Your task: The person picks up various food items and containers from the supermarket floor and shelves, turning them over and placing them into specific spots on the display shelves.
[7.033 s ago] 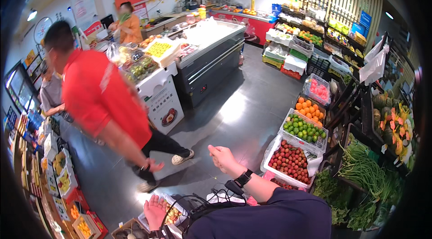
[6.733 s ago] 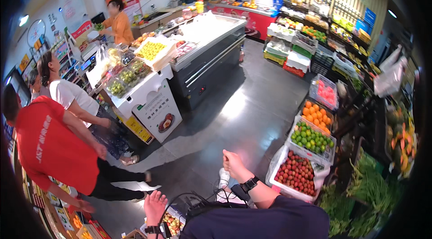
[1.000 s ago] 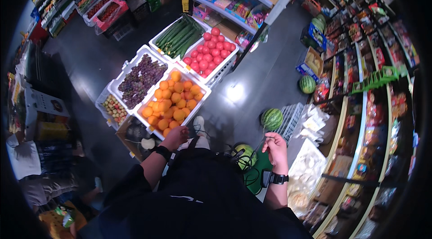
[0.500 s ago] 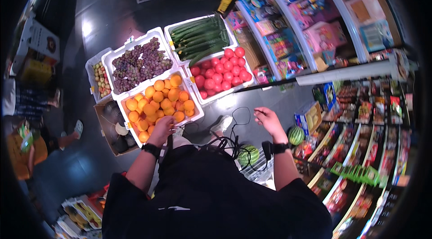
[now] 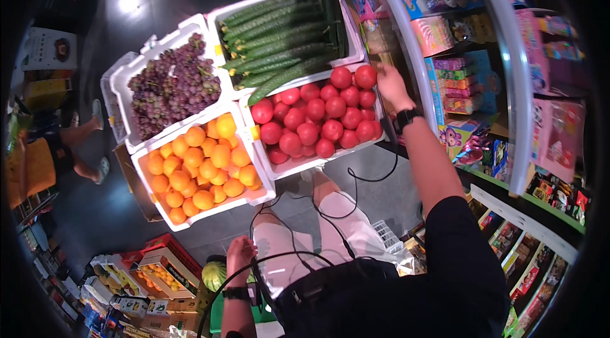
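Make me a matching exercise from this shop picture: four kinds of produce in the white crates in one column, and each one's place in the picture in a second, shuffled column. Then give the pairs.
Things:
1. tomatoes
2. oranges
3. grapes
4. cucumbers

Places:
A. upper left crate, beside the cucumbers
B. lower left crate, nearest the left hand
C. top crate, next to the shelf of packets
D. right crate, with the right hand at its far corner

Pairs: 1-D, 2-B, 3-A, 4-C
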The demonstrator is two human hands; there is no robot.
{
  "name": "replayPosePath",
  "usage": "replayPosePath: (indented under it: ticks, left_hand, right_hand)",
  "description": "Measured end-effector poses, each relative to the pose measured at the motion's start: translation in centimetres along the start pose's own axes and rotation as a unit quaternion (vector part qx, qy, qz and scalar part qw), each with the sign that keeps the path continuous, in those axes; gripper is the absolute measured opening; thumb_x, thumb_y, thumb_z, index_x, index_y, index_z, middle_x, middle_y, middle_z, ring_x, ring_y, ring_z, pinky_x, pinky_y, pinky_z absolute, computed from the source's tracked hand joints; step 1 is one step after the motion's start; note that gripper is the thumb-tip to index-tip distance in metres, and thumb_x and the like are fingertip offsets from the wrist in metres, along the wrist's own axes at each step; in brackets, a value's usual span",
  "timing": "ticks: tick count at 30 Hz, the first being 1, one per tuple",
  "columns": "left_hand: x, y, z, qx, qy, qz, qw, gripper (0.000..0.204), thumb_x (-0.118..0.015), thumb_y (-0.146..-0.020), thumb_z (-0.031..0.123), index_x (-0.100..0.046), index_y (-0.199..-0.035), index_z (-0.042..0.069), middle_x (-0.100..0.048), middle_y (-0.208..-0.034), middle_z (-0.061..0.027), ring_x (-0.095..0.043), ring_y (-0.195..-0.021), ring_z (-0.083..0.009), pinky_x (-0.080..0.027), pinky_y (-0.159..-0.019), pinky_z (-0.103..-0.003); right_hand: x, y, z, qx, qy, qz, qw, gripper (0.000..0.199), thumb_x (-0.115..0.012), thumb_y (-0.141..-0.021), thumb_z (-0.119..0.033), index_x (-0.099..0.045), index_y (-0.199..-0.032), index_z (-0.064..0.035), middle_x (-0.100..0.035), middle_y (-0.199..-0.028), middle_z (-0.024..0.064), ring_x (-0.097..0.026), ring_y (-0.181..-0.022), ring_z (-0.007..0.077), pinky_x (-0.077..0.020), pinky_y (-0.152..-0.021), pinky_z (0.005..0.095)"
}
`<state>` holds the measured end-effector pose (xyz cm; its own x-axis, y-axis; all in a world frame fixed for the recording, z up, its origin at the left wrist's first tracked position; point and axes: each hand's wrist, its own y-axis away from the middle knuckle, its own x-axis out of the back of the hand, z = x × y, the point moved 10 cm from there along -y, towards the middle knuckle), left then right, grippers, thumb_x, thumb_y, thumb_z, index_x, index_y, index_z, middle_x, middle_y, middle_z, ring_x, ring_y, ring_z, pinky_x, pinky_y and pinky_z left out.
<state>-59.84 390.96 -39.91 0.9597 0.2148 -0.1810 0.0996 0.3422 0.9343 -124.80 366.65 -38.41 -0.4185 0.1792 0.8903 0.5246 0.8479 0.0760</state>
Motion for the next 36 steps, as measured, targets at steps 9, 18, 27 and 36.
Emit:
replayPosePath:
  ticks: [9, 18, 27, 36]
  left_hand:
    - [-4.2, -5.9, -8.6, 0.08, -0.014, -0.02, 0.996, 0.028, -0.052, -0.095, 0.03, -0.055, -0.107, 0.006, -0.062, -0.092, -0.008, -0.062, -0.078, -0.0213, -0.049, -0.07, -0.033]
    - [-3.2, -8.2, -10.7, 0.106, -0.123, -0.025, 0.986, 0.024, -0.045, -0.098, 0.023, -0.054, -0.11, 0.005, -0.061, -0.093, -0.0092, -0.061, -0.079, -0.0197, -0.049, -0.07, -0.031]
    - [-3.1, -7.7, -8.2, 0.094, -0.074, -0.023, 0.993, 0.024, -0.044, -0.097, 0.021, -0.054, -0.112, 0.005, -0.061, -0.096, -0.0083, -0.061, -0.081, -0.018, -0.049, -0.071, -0.029]
    - [-5.3, -7.7, -8.1, 0.098, -0.076, -0.053, 0.991, 0.026, -0.049, -0.097, 0.027, -0.055, -0.111, 0.005, -0.061, -0.095, -0.0077, -0.061, -0.082, -0.0186, -0.046, -0.073, -0.03]
  right_hand:
    - [-5.5, -8.8, 18.3, -0.098, 0.023, 0.011, 0.995, 0.043, -0.054, -0.087, -0.016, -0.053, -0.127, -0.001, -0.062, -0.115, 0.0216, -0.058, -0.111, 0.0336, -0.0452, -0.095, 0.035]
    - [-8.0, -9.2, 11.1, 0.087, 0.191, -0.064, 0.976, 0.054, -0.067, -0.083, -0.021, -0.047, -0.132, -0.009, -0.04, -0.142, 0.0186, -0.045, -0.125, 0.037, -0.0407, -0.102, 0.0396]
    - [-6.6, -6.9, 14.4, -0.051, 0.224, -0.031, 0.973, 0.043, -0.07, -0.081, -0.032, -0.061, -0.118, -0.0125, -0.055, -0.117, 0.0198, -0.055, -0.107, 0.0376, -0.0464, -0.09, 0.0435]
    - [-4.8, 0.5, 15.2, -0.145, 0.174, -0.037, 0.973, 0.051, -0.065, -0.077, -0.032, -0.056, -0.123, -0.0132, -0.052, -0.126, 0.0188, -0.052, -0.116, 0.0356, -0.0444, -0.096, 0.0419]
